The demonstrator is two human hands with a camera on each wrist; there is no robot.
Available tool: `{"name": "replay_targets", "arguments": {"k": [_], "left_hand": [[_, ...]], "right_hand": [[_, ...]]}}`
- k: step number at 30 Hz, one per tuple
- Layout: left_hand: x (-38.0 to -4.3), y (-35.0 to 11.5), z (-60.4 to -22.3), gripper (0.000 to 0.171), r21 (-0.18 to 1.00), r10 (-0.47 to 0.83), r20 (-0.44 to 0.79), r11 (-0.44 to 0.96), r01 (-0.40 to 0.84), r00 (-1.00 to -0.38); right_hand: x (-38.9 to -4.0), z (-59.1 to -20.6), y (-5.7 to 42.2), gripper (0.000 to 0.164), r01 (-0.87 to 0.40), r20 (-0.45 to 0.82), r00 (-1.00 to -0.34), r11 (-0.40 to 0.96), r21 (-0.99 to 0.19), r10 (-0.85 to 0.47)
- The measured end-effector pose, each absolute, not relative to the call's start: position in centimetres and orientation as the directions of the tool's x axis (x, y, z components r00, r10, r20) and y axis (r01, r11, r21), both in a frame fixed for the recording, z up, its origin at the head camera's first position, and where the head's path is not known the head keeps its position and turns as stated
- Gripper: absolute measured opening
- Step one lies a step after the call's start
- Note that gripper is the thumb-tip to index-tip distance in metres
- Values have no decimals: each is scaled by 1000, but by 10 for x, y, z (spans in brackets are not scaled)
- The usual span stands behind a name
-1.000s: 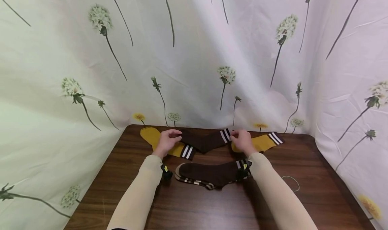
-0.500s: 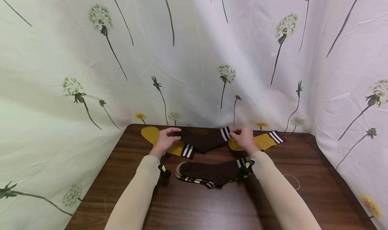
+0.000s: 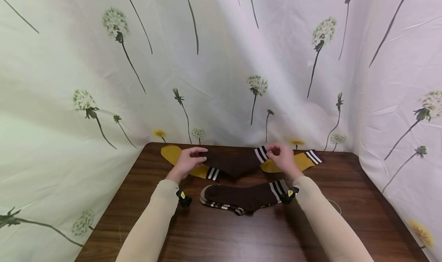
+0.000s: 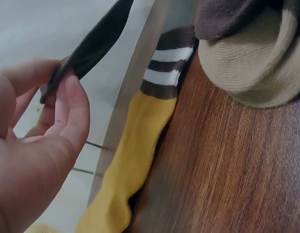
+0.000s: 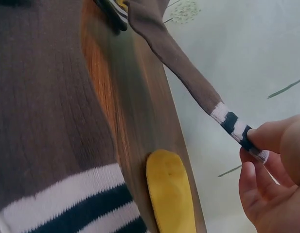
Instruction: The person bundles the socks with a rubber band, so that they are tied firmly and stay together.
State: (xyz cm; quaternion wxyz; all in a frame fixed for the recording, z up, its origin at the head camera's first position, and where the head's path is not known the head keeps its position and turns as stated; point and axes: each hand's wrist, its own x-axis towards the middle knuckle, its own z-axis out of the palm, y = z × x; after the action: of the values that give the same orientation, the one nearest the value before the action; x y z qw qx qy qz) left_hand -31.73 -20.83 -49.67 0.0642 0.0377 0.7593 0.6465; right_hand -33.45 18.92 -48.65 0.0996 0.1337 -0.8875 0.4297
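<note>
A dark brown sock (image 3: 235,162) with a white-striped cuff is stretched between my two hands near the table's far edge. My left hand (image 3: 188,161) pinches its toe end between thumb and fingers, as the left wrist view shows. At the cuff, my right hand (image 3: 281,157) pinches the striped end (image 5: 232,124). The sock's middle sags, and it looks raised off the table in both wrist views. A yellow sock (image 4: 135,141) with a dark, white-striped cuff lies under my left hand. Another yellow sock (image 3: 304,162) lies by my right hand, its toe (image 5: 169,189) visible below the brown sock.
Several stacked brown socks (image 3: 241,196) with beige toes and striped cuffs lie mid-table, nearer me. A thin pale loop (image 3: 335,206) lies beside my right forearm. A white floral curtain (image 3: 221,81) hangs behind the wooden table (image 3: 221,235).
My right hand has shifted slightly right with the cuff, pulling the brown sock straighter and wider. My left hand has barely moved. The other socks lie as before.
</note>
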Motion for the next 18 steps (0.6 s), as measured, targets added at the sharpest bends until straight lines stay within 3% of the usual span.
{"name": "replay_targets", "arguments": {"k": [6, 18], "left_hand": [[-313, -209, -493, 45, 983, 193, -69, 182, -33, -979], [-296, -208, -486, 33, 980, 183, -72, 198, -35, -981]], "right_hand": [[-327, -484, 199, 21, -345, 271, -938, 593, -728, -214], [-306, -480, 215, 26, -294, 193, -952, 541, -788, -236]]}}
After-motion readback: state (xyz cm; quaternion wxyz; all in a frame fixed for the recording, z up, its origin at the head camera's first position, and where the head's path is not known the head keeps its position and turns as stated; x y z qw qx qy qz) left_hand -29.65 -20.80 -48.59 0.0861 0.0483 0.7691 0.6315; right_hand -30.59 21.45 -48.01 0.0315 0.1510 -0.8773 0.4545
